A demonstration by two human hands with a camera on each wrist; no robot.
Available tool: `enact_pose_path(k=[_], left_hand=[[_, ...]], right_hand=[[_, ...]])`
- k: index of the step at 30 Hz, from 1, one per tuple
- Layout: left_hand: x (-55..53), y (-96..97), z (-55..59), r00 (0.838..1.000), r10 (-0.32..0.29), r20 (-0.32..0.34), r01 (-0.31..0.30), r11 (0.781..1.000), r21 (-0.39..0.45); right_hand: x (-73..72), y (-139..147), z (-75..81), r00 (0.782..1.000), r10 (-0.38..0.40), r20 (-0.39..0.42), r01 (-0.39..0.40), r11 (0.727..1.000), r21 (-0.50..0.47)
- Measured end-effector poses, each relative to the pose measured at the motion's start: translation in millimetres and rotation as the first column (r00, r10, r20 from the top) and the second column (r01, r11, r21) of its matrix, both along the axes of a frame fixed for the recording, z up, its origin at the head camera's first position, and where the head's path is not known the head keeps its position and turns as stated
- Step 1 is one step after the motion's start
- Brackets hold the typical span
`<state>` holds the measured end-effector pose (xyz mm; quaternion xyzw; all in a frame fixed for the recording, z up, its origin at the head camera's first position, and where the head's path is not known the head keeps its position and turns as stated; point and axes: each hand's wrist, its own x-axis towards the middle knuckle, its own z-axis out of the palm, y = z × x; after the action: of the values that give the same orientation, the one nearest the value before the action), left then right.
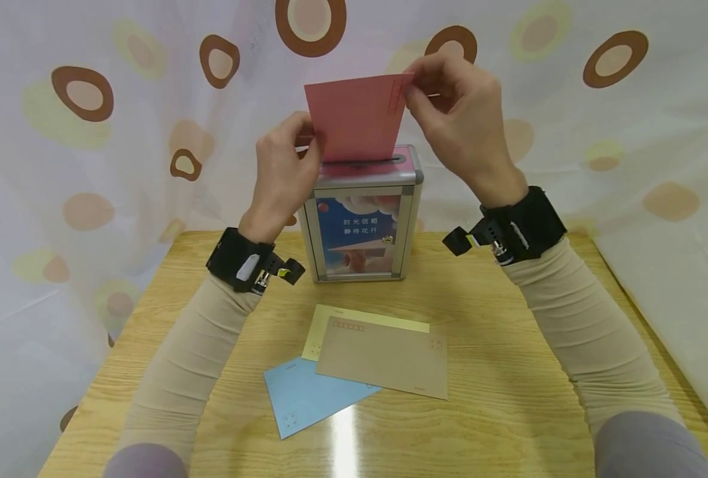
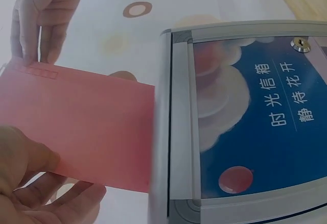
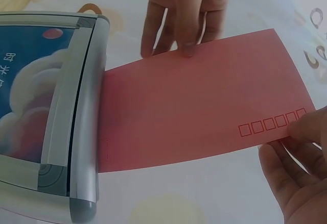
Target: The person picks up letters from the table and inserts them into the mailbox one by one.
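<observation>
A red envelope [image 1: 356,116] stands upright over the slot in the pink top of a mailbox [image 1: 359,229]; how far its lower edge reaches into the slot is hidden. My left hand [image 1: 284,169] pinches the envelope's left edge, low down, with the thumb on the near face. At the upper right corner, beside the printed boxes, my right hand [image 1: 458,119] pinches it between thumb and fingers. The left wrist view shows the envelope [image 2: 102,122] between both hands. In the right wrist view the envelope [image 3: 199,101] meets the box's silver rim [image 3: 89,117].
A brown envelope [image 1: 383,358] lies on the wooden table [image 1: 497,372] over a yellow envelope [image 1: 383,318] and a blue envelope [image 1: 314,398]. A keyed lock [image 1: 387,239] sits on the box's front door. Behind hangs a patterned curtain [image 1: 150,199].
</observation>
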<state>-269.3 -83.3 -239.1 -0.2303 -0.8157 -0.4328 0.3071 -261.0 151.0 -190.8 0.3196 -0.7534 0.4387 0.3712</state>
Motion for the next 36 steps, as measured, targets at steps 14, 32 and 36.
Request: enact_pose_path(k=[14,32,36], left_hand=[[12.7,2.0,9.3,0.996,-0.01,-0.087,0.012,1.0,0.022],[12.2,5.0,11.7,0.989,0.003,-0.15,-0.009,0.999,-0.039],[9.3,5.2,9.0,0.99,0.005,-0.144,-0.012,0.999,-0.046]], right_hand=[[-10.7,0.6,-16.6,1.0,-0.006,0.021,0.005,0.998,0.062],[-9.4,-2.0,-23.3,0.997,-0.014,0.08,0.012,1.0,0.022],[-11.9,-1.7,-26.1,0.999,-0.012,0.038,0.01,0.999,0.044]])
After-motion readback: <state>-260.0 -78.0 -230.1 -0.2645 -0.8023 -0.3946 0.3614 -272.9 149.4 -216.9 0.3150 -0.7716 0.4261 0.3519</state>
